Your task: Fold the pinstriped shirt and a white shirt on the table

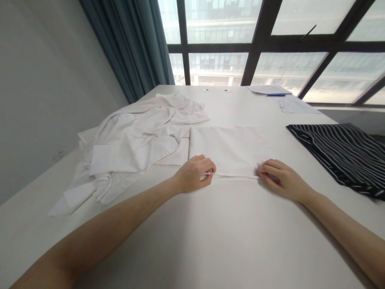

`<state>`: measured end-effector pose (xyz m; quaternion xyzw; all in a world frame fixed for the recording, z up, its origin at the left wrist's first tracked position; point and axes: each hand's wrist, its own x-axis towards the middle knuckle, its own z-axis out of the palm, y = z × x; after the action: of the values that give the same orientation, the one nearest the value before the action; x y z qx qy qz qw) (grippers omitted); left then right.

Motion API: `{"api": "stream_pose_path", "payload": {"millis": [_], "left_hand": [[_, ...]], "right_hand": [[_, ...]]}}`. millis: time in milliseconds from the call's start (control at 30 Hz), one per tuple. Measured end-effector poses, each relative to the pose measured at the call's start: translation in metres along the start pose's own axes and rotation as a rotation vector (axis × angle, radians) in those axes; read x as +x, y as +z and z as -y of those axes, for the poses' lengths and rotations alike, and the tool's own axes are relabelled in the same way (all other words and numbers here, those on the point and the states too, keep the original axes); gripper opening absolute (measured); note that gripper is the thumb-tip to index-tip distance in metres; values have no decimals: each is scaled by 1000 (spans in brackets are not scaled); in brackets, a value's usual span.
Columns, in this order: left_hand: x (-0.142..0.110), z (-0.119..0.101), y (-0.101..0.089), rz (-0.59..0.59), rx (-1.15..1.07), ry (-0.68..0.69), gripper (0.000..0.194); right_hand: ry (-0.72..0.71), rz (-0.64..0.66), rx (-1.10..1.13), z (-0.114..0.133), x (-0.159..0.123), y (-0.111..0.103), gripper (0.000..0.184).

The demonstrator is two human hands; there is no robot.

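A folded white cloth (pixel 231 148) lies flat on the white table in front of me, its near edge facing my body. My left hand (pixel 197 173) pinches that edge close to the cloth's left corner. At the opposite corner of the same edge, the fingers of my right hand (pixel 279 176) are closed on the fabric. Left of it, touching or nearly touching, spreads a rumpled white garment (pixel 144 132) with a sleeve-like end hanging toward the near left.
A black striped cloth (pixel 343 148) rests at the table's right side. Farther back are sheets of paper (pixel 267 89) and a blue pen (pixel 276 95). A teal curtain (pixel 132 48) and windows stand beyond the white table (pixel 228 241).
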<state>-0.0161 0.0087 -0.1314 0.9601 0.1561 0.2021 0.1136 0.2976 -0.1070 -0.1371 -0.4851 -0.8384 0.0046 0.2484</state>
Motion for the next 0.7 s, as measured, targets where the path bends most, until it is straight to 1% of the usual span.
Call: {"api": "stream_pose_path", "payload": {"millis": [300, 400, 567, 700], "left_hand": [[1, 2, 2, -3, -9, 17, 9], [0, 1, 1, 11, -5, 27, 9], [-1, -1, -2, 14, 43, 83, 12], [-2, -3, -3, 40, 85, 121, 13]], "right_hand": [[11, -2, 7, 0, -1, 1, 11], [20, -41, -7, -1, -1, 1, 11], [89, -147, -34, -2, -1, 0, 12], [117, -177, -32, -1, 0, -1, 13]]}}
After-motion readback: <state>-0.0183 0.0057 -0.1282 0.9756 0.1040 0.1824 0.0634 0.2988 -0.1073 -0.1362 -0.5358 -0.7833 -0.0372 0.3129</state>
